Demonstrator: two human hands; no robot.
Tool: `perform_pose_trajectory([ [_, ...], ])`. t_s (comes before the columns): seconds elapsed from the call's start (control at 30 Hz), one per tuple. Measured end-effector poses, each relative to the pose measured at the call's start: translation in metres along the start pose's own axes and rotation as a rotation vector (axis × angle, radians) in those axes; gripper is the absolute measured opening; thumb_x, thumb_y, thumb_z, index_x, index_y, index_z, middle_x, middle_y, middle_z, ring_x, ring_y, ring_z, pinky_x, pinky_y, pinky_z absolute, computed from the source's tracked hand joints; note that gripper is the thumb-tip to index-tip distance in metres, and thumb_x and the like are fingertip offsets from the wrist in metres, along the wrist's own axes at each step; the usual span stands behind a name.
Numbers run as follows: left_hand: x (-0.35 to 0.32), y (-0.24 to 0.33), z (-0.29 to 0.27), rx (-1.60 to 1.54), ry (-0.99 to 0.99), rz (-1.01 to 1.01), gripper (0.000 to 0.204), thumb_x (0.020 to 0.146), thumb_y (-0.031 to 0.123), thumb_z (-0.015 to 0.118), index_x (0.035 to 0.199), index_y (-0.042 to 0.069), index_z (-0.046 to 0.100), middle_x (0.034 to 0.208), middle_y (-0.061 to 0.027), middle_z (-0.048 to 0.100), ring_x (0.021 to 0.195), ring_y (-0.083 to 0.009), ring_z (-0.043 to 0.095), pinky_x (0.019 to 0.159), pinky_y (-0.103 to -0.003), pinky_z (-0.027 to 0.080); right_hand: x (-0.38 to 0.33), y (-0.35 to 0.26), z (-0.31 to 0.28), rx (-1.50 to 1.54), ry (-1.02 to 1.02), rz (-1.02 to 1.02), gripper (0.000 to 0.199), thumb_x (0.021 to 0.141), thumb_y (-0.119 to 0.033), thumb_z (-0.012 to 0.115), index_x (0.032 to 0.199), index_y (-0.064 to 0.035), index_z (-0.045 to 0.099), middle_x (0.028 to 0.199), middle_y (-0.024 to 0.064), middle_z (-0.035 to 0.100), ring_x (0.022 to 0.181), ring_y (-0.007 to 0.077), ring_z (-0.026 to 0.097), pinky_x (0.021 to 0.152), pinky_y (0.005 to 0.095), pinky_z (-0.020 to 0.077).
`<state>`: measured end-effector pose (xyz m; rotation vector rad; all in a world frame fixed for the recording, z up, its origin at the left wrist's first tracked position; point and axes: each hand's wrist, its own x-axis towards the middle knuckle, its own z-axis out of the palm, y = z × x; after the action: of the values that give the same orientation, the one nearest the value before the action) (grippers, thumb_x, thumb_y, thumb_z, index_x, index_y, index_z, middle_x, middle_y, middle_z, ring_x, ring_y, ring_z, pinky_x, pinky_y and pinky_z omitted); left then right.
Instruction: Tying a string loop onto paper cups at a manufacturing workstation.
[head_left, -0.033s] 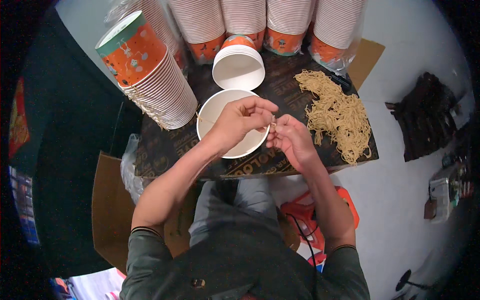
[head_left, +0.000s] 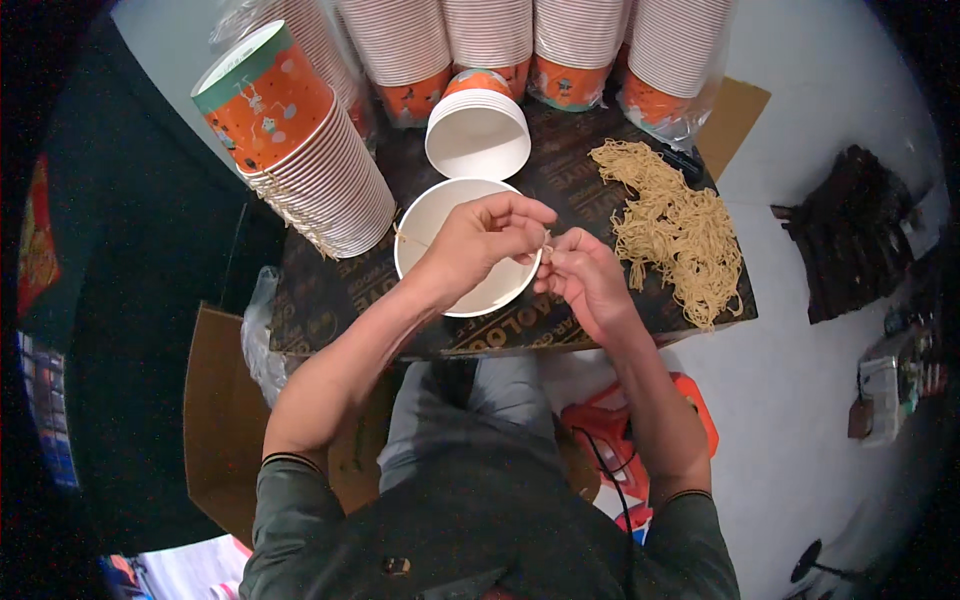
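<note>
A white-lined paper tub point(head_left: 422, 215) stands in front of me, its mouth up. Over its right rim my left hand point(head_left: 478, 240) and my right hand point(head_left: 585, 280) meet, fingertips pinched together on a thin beige string point(head_left: 547, 250). A short length of similar string shows at the tub's left rim. Most of the strand is hidden by my fingers. To the right lies a tangled heap of beige strings point(head_left: 680, 235). A tall leaning stack of orange and green paper tubs point(head_left: 310, 165), with strings hanging along its side, is at the left.
A short stack of tubs point(head_left: 478, 140) lies tipped toward me behind the upright one. Several plastic-wrapped tub stacks point(head_left: 580, 45) line the back of the dark printed table point(head_left: 340, 310). An open cardboard box point(head_left: 225, 420) and a clear plastic bag point(head_left: 262, 340) are below left.
</note>
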<state>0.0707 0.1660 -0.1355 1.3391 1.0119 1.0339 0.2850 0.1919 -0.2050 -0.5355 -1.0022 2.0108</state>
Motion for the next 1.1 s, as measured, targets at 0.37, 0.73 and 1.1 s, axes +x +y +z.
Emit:
perform_pose_trajectory([
  [0.37, 0.000, -0.002, -0.002, -0.173, 0.007, -0.104, 0.025, 0.111, 0.017, 0.066, 0.132, 0.004, 0.068, 0.112, -0.0042, 0.071, 0.100, -0.0142, 0.072, 0.093, -0.033, 0.062, -0.002, 0.002, 0.000, -0.058, 0.065, -0.100, 0.018, 0.104, -0.004, 0.072, 0.117, -0.0034, 0.061, 0.107, 0.0103, 0.075, 0.089, 0.0191, 0.076, 0.083, 0.0346, 0.0648],
  [0.73, 0.000, -0.006, -0.002, -0.267, 0.118, -0.095, 0.017, 0.112, 0.011, 0.062, 0.127, 0.004, 0.062, 0.112, -0.0069, 0.070, 0.101, -0.0202, 0.076, 0.090, -0.037, 0.067, -0.011, -0.001, -0.006, -0.128, 0.120, -0.138, 0.030, 0.103, -0.005, 0.074, 0.130, -0.0016, 0.061, 0.109, 0.0100, 0.075, 0.093, 0.0191, 0.077, 0.087, 0.0353, 0.0658],
  [1.1, 0.000, -0.002, 0.018, 0.130, 0.110, 0.262, 0.018, 0.110, 0.015, 0.067, 0.123, 0.003, 0.068, 0.107, -0.0018, 0.070, 0.097, -0.0105, 0.067, 0.088, -0.030, 0.057, -0.004, -0.013, 0.010, -0.444, 0.130, -0.234, 0.019, 0.105, -0.005, 0.072, 0.123, 0.0020, 0.073, 0.108, 0.0056, 0.077, 0.093, 0.0107, 0.074, 0.087, 0.0288, 0.0638],
])
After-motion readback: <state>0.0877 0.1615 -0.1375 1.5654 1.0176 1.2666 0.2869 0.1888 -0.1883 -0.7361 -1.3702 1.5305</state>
